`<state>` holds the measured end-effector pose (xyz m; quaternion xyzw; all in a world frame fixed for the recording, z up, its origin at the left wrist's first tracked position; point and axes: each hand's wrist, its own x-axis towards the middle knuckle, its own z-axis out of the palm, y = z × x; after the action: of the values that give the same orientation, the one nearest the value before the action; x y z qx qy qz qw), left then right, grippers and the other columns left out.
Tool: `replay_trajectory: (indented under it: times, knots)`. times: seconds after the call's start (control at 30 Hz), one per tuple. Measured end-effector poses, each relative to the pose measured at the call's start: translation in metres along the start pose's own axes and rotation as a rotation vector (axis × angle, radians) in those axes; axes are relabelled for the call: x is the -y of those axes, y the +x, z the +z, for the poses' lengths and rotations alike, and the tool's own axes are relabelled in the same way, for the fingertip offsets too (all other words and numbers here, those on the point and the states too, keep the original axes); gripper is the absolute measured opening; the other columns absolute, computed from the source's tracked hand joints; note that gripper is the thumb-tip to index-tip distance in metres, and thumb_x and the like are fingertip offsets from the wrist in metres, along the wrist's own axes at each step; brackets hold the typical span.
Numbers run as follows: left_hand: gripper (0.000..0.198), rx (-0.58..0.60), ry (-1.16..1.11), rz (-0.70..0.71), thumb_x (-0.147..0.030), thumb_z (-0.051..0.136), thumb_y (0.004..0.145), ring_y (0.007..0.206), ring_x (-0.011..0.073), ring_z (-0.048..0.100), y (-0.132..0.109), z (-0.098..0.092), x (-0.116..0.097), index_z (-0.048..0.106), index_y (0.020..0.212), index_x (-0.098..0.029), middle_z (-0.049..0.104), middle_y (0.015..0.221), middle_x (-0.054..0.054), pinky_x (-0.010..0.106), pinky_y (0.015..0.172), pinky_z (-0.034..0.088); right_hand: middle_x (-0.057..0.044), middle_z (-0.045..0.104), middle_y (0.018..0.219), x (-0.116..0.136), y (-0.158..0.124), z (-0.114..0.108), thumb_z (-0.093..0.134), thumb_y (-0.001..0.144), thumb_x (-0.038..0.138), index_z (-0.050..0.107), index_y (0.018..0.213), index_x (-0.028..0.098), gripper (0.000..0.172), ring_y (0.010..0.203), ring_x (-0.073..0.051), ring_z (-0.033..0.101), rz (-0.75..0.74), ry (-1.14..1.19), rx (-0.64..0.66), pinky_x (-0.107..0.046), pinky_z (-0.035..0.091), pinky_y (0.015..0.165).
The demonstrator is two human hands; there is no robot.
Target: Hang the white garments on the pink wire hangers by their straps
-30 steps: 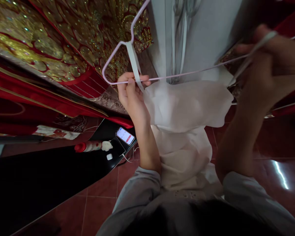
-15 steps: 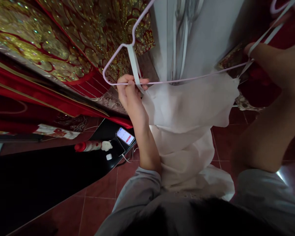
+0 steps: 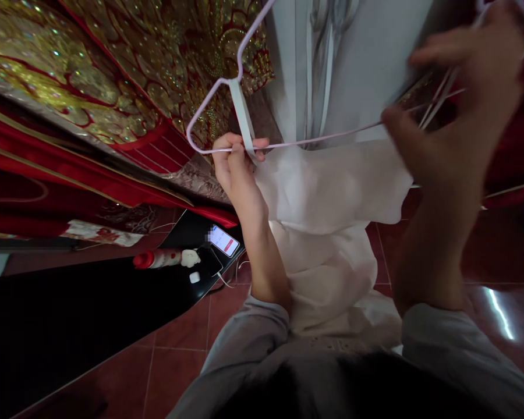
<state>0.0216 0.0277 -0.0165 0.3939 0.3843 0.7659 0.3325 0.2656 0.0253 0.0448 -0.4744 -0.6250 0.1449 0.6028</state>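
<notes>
My left hand [image 3: 238,157] is closed around the lower bar of a pale pink clothes hanger [image 3: 203,107], near its left corner. A white strap [image 3: 243,116] loops over the hanger's shoulder and passes down by those fingers. From the bar hangs a white ruffled garment [image 3: 332,180], which falls in layers towards my lap. My right hand [image 3: 458,99], somewhat blurred, is over the hanger's right side with thumb and fingers spread apart. Behind it, thin white straps [image 3: 439,105] show in part, while the hanger's right end is mostly hidden.
Red garments with gold sequins [image 3: 113,75] hang at the left. Pale grey fabric [image 3: 371,58] hangs behind the hanger. On a black table [image 3: 91,314] lie a lit phone [image 3: 224,240], a red-capped bottle [image 3: 157,259] and a small white case [image 3: 194,277]. The floor [image 3: 179,366] is red tile.
My right hand has come off the strap at the hanger's right end, moving left and up with its fingers spreading. My left hand keeps its hold, shifting slightly right.
</notes>
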Motion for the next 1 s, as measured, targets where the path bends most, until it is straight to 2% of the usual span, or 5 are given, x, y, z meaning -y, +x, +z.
replay_trajectory:
  times: [0.1, 0.5, 0.67, 0.9, 1.0]
  knots:
    - [0.014, 0.012, -0.003, 0.015, -0.041, 0.062, 0.100, 0.073, 0.0219, 0.062, 0.000, 0.002, -0.002, 0.057, 0.094, -0.029, 0.071, 0.085, 0.002, 0.038, 0.080, 0.052, 0.000, 0.069, 0.124, -0.011, -0.031, 0.022, 0.073, 0.076, 0.022, 0.067, 0.121, 0.030, 0.046, 0.135, -0.027, 0.056, -0.269, -0.304, 0.151, -0.062, 0.024, 0.130]
    - [0.052, 0.092, 0.259, 0.032, -0.058, 0.056, 0.102, 0.064, 0.0159, 0.052, -0.011, -0.014, -0.075, 0.075, 0.073, -0.019, 0.068, 0.073, 0.005, 0.030, 0.062, 0.043, -0.004, 0.062, 0.124, -0.018, -0.061, 0.049, 0.059, 0.089, 0.036, 0.055, 0.128, 0.040, 0.039, 0.141, -0.029, 0.044, -0.219, -0.274, 0.146, -0.061, 0.029, 0.129]
    - [0.088, 0.072, -0.210, -0.186, -0.061, -0.002, 0.107, 0.058, 0.0121, 0.049, 0.022, -0.012, -0.112, 0.075, 0.101, -0.018, 0.074, 0.114, 0.005, 0.029, 0.044, 0.033, -0.005, 0.062, 0.124, -0.025, -0.061, 0.045, 0.059, 0.090, 0.037, 0.056, 0.131, 0.039, 0.042, 0.141, -0.029, 0.045, -0.267, -0.263, 0.146, -0.061, 0.032, 0.128]
    - [0.040, -0.256, -0.090, -0.047, -0.045, 0.036, 0.112, 0.067, 0.0092, 0.063, 0.025, -0.024, -0.069, 0.069, 0.110, -0.024, 0.070, 0.132, 0.002, 0.021, 0.040, 0.031, -0.006, 0.060, 0.126, -0.028, -0.061, 0.037, 0.061, 0.090, 0.039, 0.057, 0.132, 0.039, 0.042, 0.145, -0.031, 0.040, -0.247, -0.226, 0.167, -0.062, 0.030, 0.128]
    - [0.023, -0.114, -0.003, -0.113, -0.032, 0.049, 0.109, 0.059, 0.0085, 0.059, 0.009, -0.026, -0.046, 0.070, 0.105, -0.025, 0.073, 0.124, 0.004, 0.022, 0.040, 0.026, -0.006, 0.060, 0.128, -0.024, -0.063, 0.038, 0.061, 0.090, 0.038, 0.056, 0.132, 0.040, 0.042, 0.146, -0.030, 0.040, -0.234, -0.236, 0.170, -0.062, 0.027, 0.129]
